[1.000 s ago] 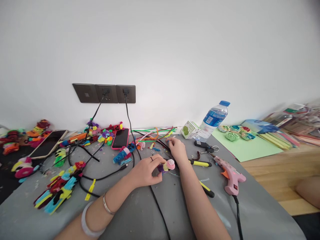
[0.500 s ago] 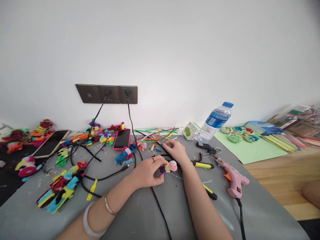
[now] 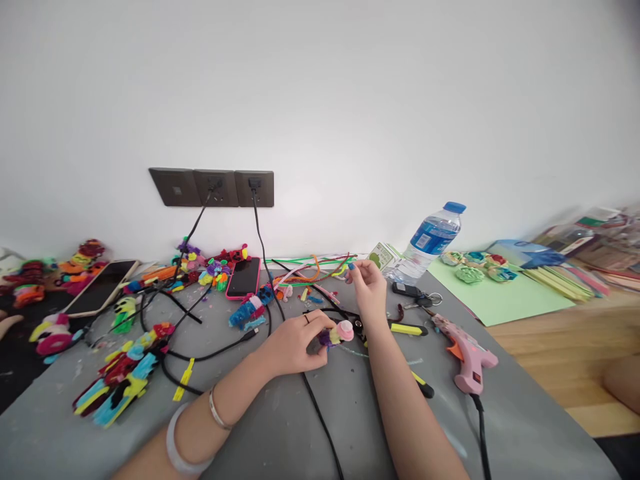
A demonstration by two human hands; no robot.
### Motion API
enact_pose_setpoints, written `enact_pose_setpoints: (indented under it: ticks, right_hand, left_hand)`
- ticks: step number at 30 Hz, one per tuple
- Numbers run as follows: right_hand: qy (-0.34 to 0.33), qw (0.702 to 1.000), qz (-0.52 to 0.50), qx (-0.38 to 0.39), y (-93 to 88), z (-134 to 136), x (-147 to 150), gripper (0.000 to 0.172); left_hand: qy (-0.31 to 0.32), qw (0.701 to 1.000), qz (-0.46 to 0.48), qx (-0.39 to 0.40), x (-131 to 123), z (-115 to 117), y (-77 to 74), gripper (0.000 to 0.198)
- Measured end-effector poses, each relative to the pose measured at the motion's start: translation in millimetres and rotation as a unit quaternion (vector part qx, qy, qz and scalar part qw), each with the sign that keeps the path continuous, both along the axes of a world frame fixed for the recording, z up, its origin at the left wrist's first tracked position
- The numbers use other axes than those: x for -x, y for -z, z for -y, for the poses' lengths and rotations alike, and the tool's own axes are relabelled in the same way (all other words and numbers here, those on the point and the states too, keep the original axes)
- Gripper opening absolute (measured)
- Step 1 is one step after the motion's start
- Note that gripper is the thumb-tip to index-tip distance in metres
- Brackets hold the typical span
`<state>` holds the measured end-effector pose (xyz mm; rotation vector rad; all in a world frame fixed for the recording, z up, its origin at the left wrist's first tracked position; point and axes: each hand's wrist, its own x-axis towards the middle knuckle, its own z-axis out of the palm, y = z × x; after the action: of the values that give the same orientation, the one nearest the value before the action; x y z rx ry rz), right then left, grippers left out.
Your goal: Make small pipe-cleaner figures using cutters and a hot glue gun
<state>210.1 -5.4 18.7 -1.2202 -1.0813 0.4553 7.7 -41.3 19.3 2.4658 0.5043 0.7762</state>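
My left hand (image 3: 297,343) is closed around a small fuzzy pipe-cleaner figure (image 3: 333,337) in purple and pale yellow, topped with a pink round piece. Part of the figure is hidden by my fingers. Farther back, my right hand (image 3: 369,285) has its fingertips pinched together beside the loose pipe cleaners (image 3: 313,267) along the wall. A spot of blue shows at those fingertips; whether they hold anything is too small to tell. Under my right forearm lie pliers with yellow and black handles (image 3: 407,329), partly covered.
Black cables (image 3: 320,417) cross the grey table. To the right are a pink glue gun (image 3: 473,357), keys (image 3: 420,297), a tilted water bottle (image 3: 430,243) and green paper (image 3: 500,303). Pipe-cleaner figures (image 3: 125,380) and a pink-edged phone (image 3: 244,277) lie left. Someone's hand (image 3: 7,325) shows at the far left.
My right hand has risen and shifted right, away from the small pieces on the table toward the green-and-white box. My left hand keeps its hold on the figure.
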Motion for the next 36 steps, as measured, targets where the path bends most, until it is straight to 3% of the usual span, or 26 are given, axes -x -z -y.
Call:
enact_pose_setpoints:
  ticks: [3,6,10,15,18,21,26,31,36]
  right_hand:
    - [-0.017,0.991,0.119,0.061,5.6,0.7,2.1,0.020]
    - [-0.053,0.954,0.250,0.155,14.9,2.7,6.0,0.018]
    - [-0.065,0.935,0.290,0.193,20.0,3.2,8.7,0.025]
    - [-0.065,0.990,0.100,0.073,11.5,-0.2,6.1,0.024]
    - [-0.042,0.998,-0.043,0.010,6.1,-2.5,3.2,0.020]
    - [-0.021,0.985,-0.165,-0.037,2.0,-4.4,1.3,0.022]
    - [-0.016,0.939,-0.330,-0.096,-7.0,-2.9,-0.9,0.031]
    - [-0.039,0.918,-0.379,-0.113,-8.3,1.2,-8.0,0.030]
    - [0.050,0.908,-0.395,-0.133,1.9,-2.6,-19.0,0.027]
  left_hand:
    - [0.003,1.000,0.002,0.001,0.0,-0.2,-0.1,0.035]
    - [0.001,1.000,0.001,0.006,0.1,-0.4,0.1,0.035]
    - [0.003,1.000,-0.004,0.008,0.2,0.0,-1.0,0.034]
    - [0.004,1.000,-0.001,0.016,0.1,0.3,-0.8,0.034]
    - [0.000,1.000,0.001,0.018,0.1,-0.2,0.1,0.035]
    - [0.000,1.000,0.003,0.018,0.1,-0.5,-0.8,0.035]
    - [0.009,1.000,-0.004,0.028,-0.3,0.3,-3.6,0.039]
    - [0.024,0.999,-0.015,0.018,2.0,-3.0,-2.8,0.042]
    - [0.003,0.999,-0.037,0.004,12.6,-13.7,-7.0,0.041]
